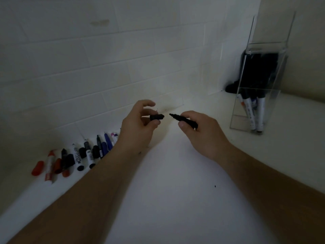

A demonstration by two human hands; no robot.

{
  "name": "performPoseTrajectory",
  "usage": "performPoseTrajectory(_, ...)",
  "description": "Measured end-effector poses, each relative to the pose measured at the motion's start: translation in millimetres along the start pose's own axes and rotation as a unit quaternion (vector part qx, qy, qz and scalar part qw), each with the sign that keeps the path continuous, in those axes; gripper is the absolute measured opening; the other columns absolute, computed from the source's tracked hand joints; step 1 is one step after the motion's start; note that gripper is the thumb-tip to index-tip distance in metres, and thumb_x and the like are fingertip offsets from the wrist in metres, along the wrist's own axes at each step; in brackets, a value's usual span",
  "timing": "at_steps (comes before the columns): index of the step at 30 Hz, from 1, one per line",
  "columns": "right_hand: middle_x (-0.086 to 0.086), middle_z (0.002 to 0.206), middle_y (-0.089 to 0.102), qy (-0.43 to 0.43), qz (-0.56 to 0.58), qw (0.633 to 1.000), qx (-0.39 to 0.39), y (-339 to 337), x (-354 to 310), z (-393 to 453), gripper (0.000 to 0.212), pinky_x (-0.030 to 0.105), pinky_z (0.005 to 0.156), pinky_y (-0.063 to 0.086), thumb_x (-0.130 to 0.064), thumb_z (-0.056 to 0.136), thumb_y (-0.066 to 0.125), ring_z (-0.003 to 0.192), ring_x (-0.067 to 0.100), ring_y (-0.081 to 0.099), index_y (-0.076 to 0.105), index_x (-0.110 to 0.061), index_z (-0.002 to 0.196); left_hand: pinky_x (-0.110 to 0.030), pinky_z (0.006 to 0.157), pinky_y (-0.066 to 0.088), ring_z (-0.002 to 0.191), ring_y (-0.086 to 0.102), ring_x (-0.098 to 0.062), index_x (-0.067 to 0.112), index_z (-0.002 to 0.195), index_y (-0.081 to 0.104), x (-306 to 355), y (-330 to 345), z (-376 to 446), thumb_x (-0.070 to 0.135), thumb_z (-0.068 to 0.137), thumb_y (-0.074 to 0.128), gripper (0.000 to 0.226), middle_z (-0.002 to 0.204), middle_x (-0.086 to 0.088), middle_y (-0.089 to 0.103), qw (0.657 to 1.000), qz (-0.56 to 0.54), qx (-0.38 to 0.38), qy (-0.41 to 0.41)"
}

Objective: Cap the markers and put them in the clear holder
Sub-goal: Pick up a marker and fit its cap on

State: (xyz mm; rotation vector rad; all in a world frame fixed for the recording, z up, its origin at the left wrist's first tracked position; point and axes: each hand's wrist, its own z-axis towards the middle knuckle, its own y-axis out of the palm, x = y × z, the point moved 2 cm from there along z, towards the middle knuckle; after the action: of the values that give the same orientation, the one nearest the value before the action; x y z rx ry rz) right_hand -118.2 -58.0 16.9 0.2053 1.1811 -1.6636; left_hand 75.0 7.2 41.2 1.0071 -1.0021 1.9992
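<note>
My left hand (139, 125) pinches a black cap (157, 117) with its open end pointing right. My right hand (198, 131) grips a black marker (182, 119), bare tip pointing left at the cap, a small gap between them. Both are held above the white counter. The clear holder (241, 118) stands at the right with several capped markers (255, 111) upright inside. A row of uncapped markers and loose caps (79, 154), red, black, white and blue, lies along the wall at the left.
A white tiled wall (105, 67) runs behind the counter (175, 191). A dark object (232, 88) sits in the corner behind the holder. A small black speck (215, 186) marks the counter in front of my right arm.
</note>
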Motion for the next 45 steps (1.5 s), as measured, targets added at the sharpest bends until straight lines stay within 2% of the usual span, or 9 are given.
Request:
performPoseTrajectory(4, -0.009, 0.082, 0.063, -0.006, -0.006, 1.000, -0.004, 0, -1, 0, 0.012, 0.024, 0.064, 0.040, -0.034, 0.101, 0.055, 0.076, 0.008, 0.056, 0.066, -0.031, 0.105, -0.040, 0.073, 0.058, 0.094, 0.070, -0.003, 0.037, 0.108, 0.071, -8, -1, 5, 0.012, 0.092, 0.066, 0.030, 0.104, 0.009, 0.074, 0.999, 0.017, -0.011, -0.028)
performPoseTrajectory(11, -0.004, 0.089, 0.064, -0.020, -0.044, 0.999, 0.000, 2, -1, 1, 0.020, 0.035, 0.076, 0.049, -0.043, 0.101, 0.052, 0.084, 0.016, 0.058, 0.065, -0.034, 0.111, -0.024, 0.062, 0.048, 0.079, 0.062, 0.002, 0.028, 0.115, 0.069, -9, 2, 4, 0.012, 0.100, 0.053, 0.028, 0.095, 0.017, 0.071, 0.997, 0.060, -0.036, -0.011)
performPoseTrajectory(16, -0.005, 0.081, 0.057, -0.023, -0.089, 0.996, -0.014, 3, -2, 0, 0.018, 0.033, 0.067, 0.045, -0.046, 0.100, 0.051, 0.078, 0.013, 0.054, 0.066, -0.040, 0.108, -0.014, 0.065, 0.045, 0.080, 0.060, 0.008, 0.031, 0.113, 0.069, -6, 5, 3, 0.012, 0.099, 0.056, 0.027, 0.092, 0.018, 0.069, 0.994, 0.089, -0.062, 0.028)
performPoseTrajectory(19, -0.008, 0.079, 0.052, -0.035, -0.130, 0.991, -0.018, 3, -1, -2, 0.020, 0.031, 0.061, 0.038, -0.047, 0.100, 0.050, 0.076, 0.015, 0.052, 0.066, -0.041, 0.111, -0.004, 0.078, 0.040, 0.089, 0.059, 0.008, 0.029, 0.111, 0.071, -2, 7, 0, 0.011, 0.095, 0.062, 0.025, 0.095, 0.023, 0.067, 0.981, 0.157, -0.070, 0.089)
performPoseTrajectory(22, -0.008, 0.080, 0.049, -0.055, -0.189, 0.980, -0.020, 1, -6, -3, 0.020, 0.032, 0.059, 0.039, -0.047, 0.100, 0.048, 0.076, 0.017, 0.053, 0.066, -0.039, 0.107, -0.020, 0.085, 0.043, 0.093, 0.058, -0.007, 0.029, 0.112, 0.070, 2, 11, 0, 0.018, 0.094, 0.064, 0.022, 0.099, 0.012, 0.069, 0.946, 0.266, -0.100, 0.157)
performPoseTrajectory(25, -0.007, 0.081, 0.049, -0.070, -0.224, 0.972, -0.006, -2, -12, -4, 0.023, 0.032, 0.059, 0.040, -0.049, 0.100, 0.047, 0.074, 0.017, 0.052, 0.066, -0.038, 0.107, -0.033, 0.087, 0.044, 0.097, 0.060, -0.015, 0.025, 0.118, 0.067, 6, 13, 0, 0.023, 0.098, 0.059, 0.022, 0.105, 0.004, 0.071, 0.935, 0.295, -0.118, 0.154)
performPoseTrajectory(29, -0.007, 0.078, 0.045, -0.078, -0.245, 0.966, -0.014, -4, -17, -3, 0.028, 0.032, 0.058, 0.038, -0.053, 0.101, 0.042, 0.072, 0.017, 0.050, 0.064, -0.036, 0.102, -0.027, 0.079, 0.040, 0.094, 0.059, -0.015, 0.026, 0.114, 0.068, 8, 12, -1, 0.025, 0.098, 0.058, 0.019, 0.102, 0.005, 0.069, 0.939, 0.298, -0.124, 0.121)
performPoseTrajectory(39, -0.009, 0.071, 0.048, -0.086, -0.247, 0.964, -0.038, -5, -21, -5, 0.032, 0.031, 0.055, 0.030, -0.053, 0.102, 0.040, 0.068, 0.014, 0.048, 0.064, -0.032, 0.096, -0.029, 0.086, 0.043, 0.096, 0.061, -0.016, 0.019, 0.110, 0.072, 13, 14, -3, 0.013, 0.095, 0.062, 0.019, 0.102, 0.000, 0.072, 0.947, 0.262, -0.134, 0.132)
performPoseTrajectory(45, -0.007, 0.099, 0.065, -0.040, -0.363, 0.926, -0.096, -5, -35, -9, 0.024, 0.037, 0.073, 0.035, -0.045, 0.106, 0.038, 0.098, 0.023, 0.057, 0.056, -0.038, 0.119, -0.026, 0.084, 0.042, 0.097, 0.064, -0.018, 0.021, 0.113, 0.070, 4, 22, -6, 0.020, 0.096, 0.062, 0.018, 0.106, 0.001, 0.073, 0.939, 0.268, -0.168, 0.133)
